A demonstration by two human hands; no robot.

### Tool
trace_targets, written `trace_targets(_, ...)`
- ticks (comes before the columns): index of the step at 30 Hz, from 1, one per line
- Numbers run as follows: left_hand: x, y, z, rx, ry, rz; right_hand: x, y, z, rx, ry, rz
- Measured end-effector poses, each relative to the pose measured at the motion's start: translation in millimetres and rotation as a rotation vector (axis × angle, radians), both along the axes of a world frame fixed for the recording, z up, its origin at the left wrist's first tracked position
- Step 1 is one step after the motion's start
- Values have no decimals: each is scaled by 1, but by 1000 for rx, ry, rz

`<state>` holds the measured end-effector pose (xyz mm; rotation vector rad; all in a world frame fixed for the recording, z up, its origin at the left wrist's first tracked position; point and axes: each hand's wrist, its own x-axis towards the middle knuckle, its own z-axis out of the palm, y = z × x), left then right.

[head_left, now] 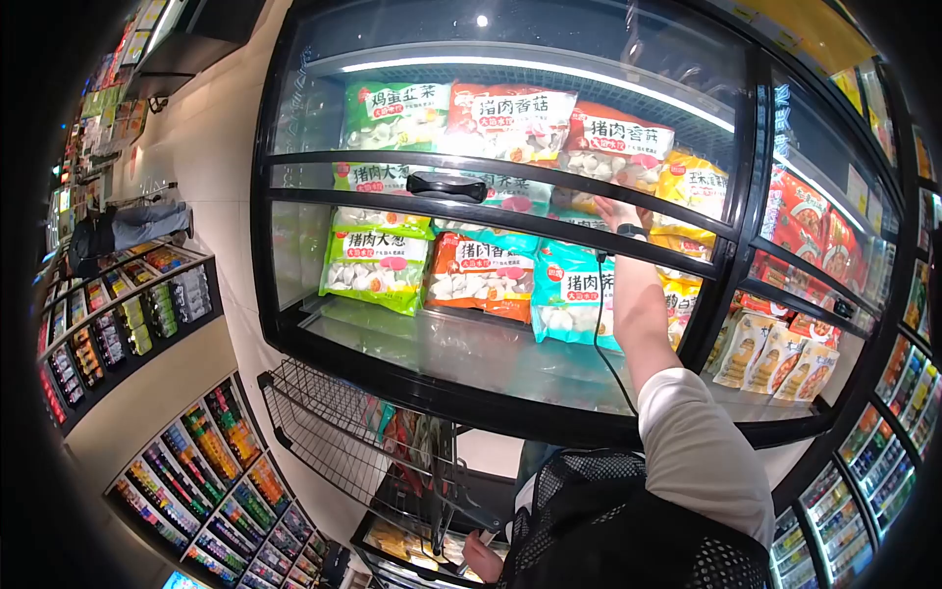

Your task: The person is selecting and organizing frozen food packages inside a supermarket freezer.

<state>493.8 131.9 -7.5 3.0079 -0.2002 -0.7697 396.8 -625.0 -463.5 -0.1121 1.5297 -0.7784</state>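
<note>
My right hand [620, 212], with a dark band at the wrist, reaches into the glass-fronted freezer [412, 378]. Its fingers look spread, next to a red-and-white dumpling bag [618, 142] and a yellow bag [690, 187]; whether they touch a bag is unclear. Teal bags [569, 294], a red bag [481, 275] and a green bag [376, 270] lie on the lower level. Low in the view, my left hand [481, 558] appears closed around the handle area of a wire cart [343, 422], partly hidden by my black mesh vest.
A black door handle [446, 187] sticks out from the freezer front. A dark cable hangs by my right forearm. More bags stand in the compartment on the right [785, 358]. Shelves of packaged goods [221, 461] and a person [128, 231] are at the left.
</note>
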Motion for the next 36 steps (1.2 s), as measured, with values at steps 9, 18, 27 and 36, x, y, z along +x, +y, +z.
trace_targets(9,0,24,-14,53,76,90,1,-3,-4,39,42,-132)
trace_targets(18,-2,98,-57,-104,64,13,-10,101,32,165,401,217)
trace_targets(27,-10,60,-34,72,57,-46,-30,129,22,-186,818,1491)
trace_targets(36,-19,22,-17,28,-27,53,-22,86,92,-536,1332,1436)
